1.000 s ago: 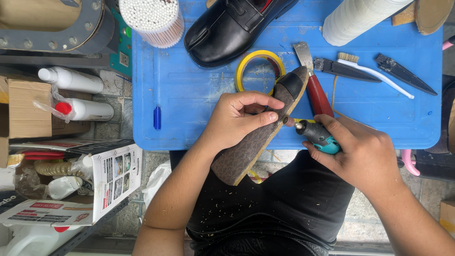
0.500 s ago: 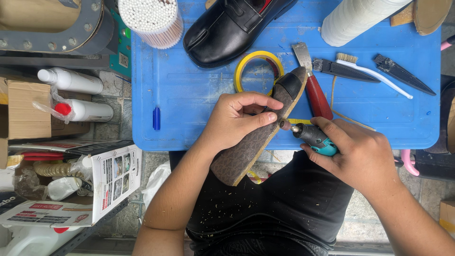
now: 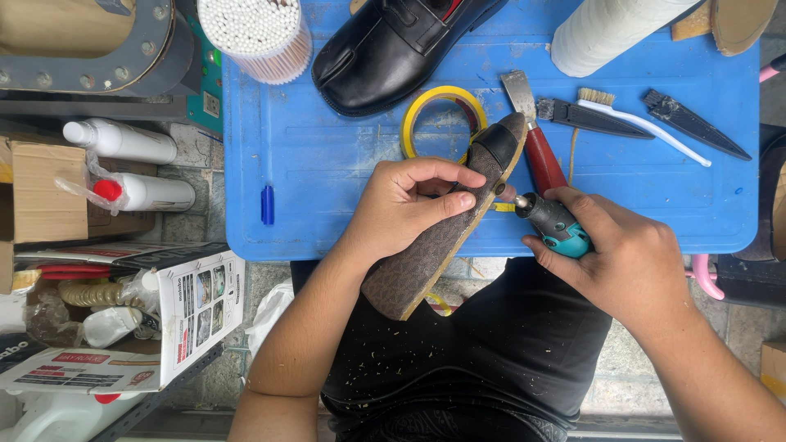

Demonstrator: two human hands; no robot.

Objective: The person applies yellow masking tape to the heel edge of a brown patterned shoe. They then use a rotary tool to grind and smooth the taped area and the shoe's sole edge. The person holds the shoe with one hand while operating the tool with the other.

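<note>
Left hand (image 3: 405, 209) clamped on patterned shoe sole (image 3: 446, 233), long axis diagonal: toe up-right over blue table (image 3: 327, 155), heel down-left over lap. Right hand (image 3: 622, 262) wrapped around teal rotary tool (image 3: 553, 223), tip pointing left, touching sole edge near toe. Sole directly left of tool; right hand nearer contact point. Yellow tape roll (image 3: 442, 110) just behind.

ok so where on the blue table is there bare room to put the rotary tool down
Bare patches on the blue table: left, between blue pen and yellow tape roll; right, below the white brush. Crowded around the sole and red-handled scraper.
</note>
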